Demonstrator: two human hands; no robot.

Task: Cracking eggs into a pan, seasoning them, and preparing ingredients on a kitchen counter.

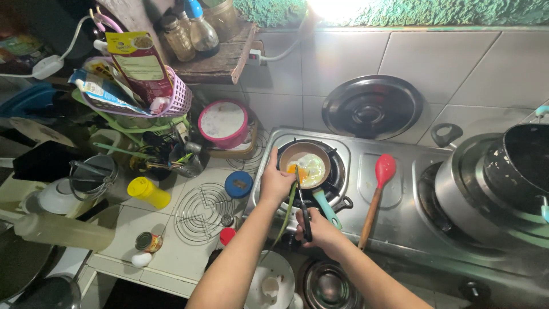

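A small frying pan (289, 153) with a teal handle sits on the left burner of a steel gas stove (400, 223). A fried egg (311, 169) lies in it. My left hand (274, 182) is at the pan's near left rim, closed on a long green onion stalk (287, 214) that hangs down toward me. My right hand (321, 232) is just below the pan and grips black scissors (303, 212), whose blades point up at the pan's edge beside the stalk.
A red spatula (378, 189) with a wooden handle lies on the stove's middle. A large steel pot (474, 189) fills the right burner, and a dark lid (372, 106) leans on the tiled wall. Left of the stove are a wire trivet (200, 209), a blue lid (238, 184), a yellow bottle (148, 192), a pink tub (223, 123) and a pink basket (180, 100).
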